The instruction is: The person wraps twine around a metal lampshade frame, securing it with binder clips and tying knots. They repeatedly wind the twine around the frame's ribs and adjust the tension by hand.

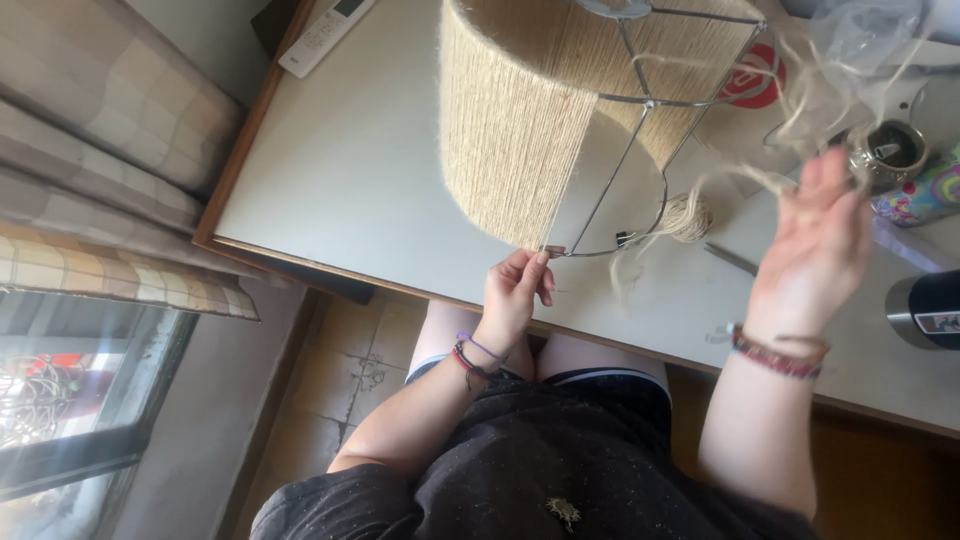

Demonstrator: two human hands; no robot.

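A wire lampshade frame, partly wrapped in pale jute twine, stands tilted over the white table. My left hand pinches the frame's lower ring where the wrapping ends. Raised to the right, my right hand has its fingers spread and a loose strand of twine running across them. A ball of twine lies on the table under the frame.
A white remote control lies at the table's far left. At the right stand a small open tin, a colourful container and a dark cylinder. Scissors lie near the twine ball. Checked curtains hang left.
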